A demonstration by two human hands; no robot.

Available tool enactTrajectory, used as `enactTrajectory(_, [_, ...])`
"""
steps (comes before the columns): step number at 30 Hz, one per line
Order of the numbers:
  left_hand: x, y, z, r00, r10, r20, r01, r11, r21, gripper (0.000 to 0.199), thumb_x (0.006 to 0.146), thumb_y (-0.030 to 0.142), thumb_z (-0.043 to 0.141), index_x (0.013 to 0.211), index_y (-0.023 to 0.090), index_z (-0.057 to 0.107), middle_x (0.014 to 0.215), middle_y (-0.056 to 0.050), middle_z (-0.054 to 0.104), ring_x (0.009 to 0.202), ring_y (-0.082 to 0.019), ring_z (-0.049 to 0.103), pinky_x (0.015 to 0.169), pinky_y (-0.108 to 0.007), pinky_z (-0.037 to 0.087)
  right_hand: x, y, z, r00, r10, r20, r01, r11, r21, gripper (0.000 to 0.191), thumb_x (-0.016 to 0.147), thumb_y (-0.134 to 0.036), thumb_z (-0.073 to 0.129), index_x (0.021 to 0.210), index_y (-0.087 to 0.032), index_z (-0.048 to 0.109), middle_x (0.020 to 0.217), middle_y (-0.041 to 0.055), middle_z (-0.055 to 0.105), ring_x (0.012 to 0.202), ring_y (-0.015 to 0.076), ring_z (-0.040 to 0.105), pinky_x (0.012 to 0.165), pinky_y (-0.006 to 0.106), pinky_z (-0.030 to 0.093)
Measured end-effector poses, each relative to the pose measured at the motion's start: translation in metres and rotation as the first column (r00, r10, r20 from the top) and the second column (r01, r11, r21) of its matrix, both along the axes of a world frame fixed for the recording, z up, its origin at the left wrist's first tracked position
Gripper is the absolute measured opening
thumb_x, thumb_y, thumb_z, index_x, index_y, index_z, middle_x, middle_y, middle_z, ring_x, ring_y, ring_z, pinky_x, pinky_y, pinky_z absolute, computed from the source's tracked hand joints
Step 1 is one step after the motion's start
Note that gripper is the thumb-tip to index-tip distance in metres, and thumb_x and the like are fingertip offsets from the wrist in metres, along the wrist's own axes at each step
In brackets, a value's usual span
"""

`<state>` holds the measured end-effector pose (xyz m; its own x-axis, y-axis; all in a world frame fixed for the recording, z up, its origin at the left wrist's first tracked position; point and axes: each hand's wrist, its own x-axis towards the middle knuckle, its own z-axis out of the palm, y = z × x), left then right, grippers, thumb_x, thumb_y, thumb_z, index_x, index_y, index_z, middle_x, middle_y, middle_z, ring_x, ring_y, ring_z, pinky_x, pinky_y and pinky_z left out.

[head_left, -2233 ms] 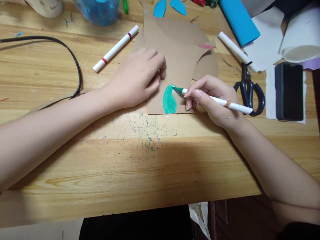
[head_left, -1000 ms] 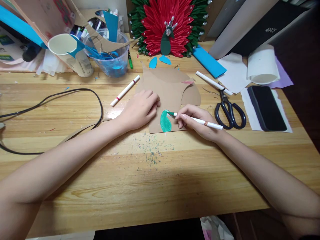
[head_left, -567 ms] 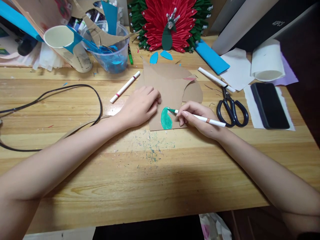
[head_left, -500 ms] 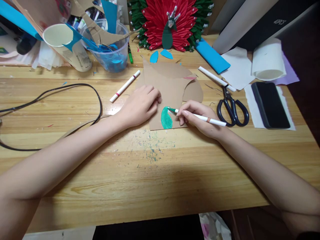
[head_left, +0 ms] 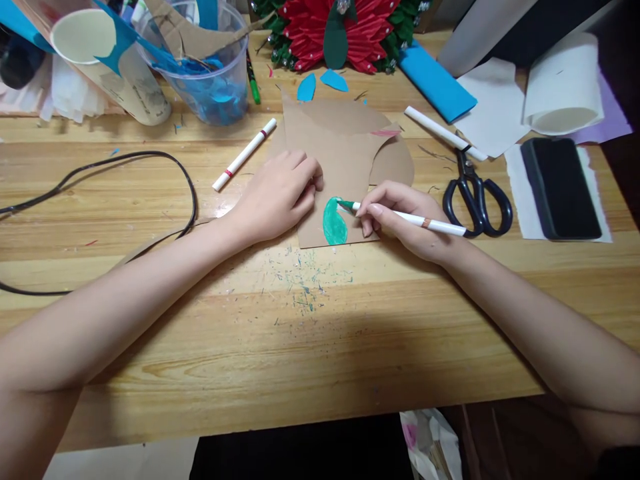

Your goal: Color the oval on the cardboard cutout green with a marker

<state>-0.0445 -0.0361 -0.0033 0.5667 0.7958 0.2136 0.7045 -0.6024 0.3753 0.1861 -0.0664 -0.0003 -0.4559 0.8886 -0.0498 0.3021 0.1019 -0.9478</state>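
In my right hand (head_left: 400,217) is a white marker (head_left: 427,223) with a green tip, held in a writing grip. Its tip touches the upper right edge of a green painted shape (head_left: 334,222), rounded below and narrow at the top, on a brown cardboard piece (head_left: 345,153). My left hand (head_left: 285,193) lies on the cardboard's left side, fingers curled in loosely and nothing seen in them. Beside that hand, a white marker with a red band (head_left: 244,155) lies on the wooden table. Black-handled scissors (head_left: 479,200) are just beyond my right hand.
A phone (head_left: 560,188) lies at the right on white paper. Behind the cardboard are blue paper pieces (head_left: 307,87) and a red and green paper peacock (head_left: 305,33). A plastic tub (head_left: 215,93), a paper cup (head_left: 135,93) and a black cable (head_left: 193,193) occupy the left.
The view has tilted down slightly, so the table's things sit higher in the picture. Both hands keep nearly the same places on the cardboard, the marker tip still at the green shape's top.
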Motion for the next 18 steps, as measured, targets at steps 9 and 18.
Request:
enactTrajectory(9, [0.0, 0.0009, -0.0017, 1.0, -0.003, 0.02, 0.003, 1.0, 0.003, 0.019, 0.085, 0.017, 0.043, 0.097, 0.017, 0.059, 0.097, -0.009, 0.062, 0.096, -0.022, 0.056, 0.081, -0.035, 0.042, 0.0009, 0.0008, -0.0002, 1.0, 0.014, 0.002, -0.014, 1.0, 0.017, 0.018, 0.091, -0.037, 0.054, 0.085, -0.022, 0.061, 0.068, 0.0003, 0.061, 0.064, 0.0134, 0.056, 0.058, 0.028, 0.042])
enactTrajectory(18, [0.0001, 0.0006, -0.001, 1.0, -0.006, -0.002, 0.006, 1.0, 0.01, 0.019, 0.086, 0.017, 0.043, 0.097, 0.017, 0.058, 0.097, -0.009, 0.062, 0.096, -0.022, 0.056, 0.081, -0.035, 0.042, 0.0006, 0.0001, -0.0004, 1.0, 0.005, -0.008, -0.005, 1.0, 0.008, 0.02, 0.09, -0.04, 0.055, 0.084, -0.021, 0.061, 0.067, 0.0007, 0.061, 0.064, 0.0136, 0.056, 0.058, 0.028, 0.042])
